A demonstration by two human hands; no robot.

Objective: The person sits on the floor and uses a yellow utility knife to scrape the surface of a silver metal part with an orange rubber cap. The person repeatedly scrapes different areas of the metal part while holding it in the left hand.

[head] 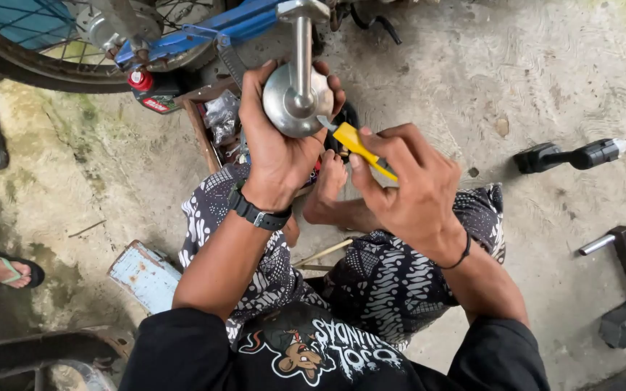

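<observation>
Looking down from head height, a person sits on a rough concrete floor (545, 87) with legs folded, wearing patterned shorts (371, 282) and a black shirt. The left hand (277, 141), with a black watch (259, 213) on its wrist, is cupped around a round, shiny metal bell-shaped part (291, 101); the grip is curled about its back and rim, fingers at the top and thumb side at the right edge. A metal rod (303, 47) rises from the part's centre up to a blue bicycle frame (233, 25). The right hand (407, 185) lies just right of and below the part, its grip pressed together on a yellow-handled tool (360, 145), whose tip touches the lower right rim of the metal part. A bare foot (327, 188) rests beneath both hands. A spoked wheel (45, 36) sits at upper left, with a small red-capped bottle (150, 90) beneath it. A black handlebar piece (574, 156) lies well apart at right. Sandalled feet of others show at the left edge.
</observation>
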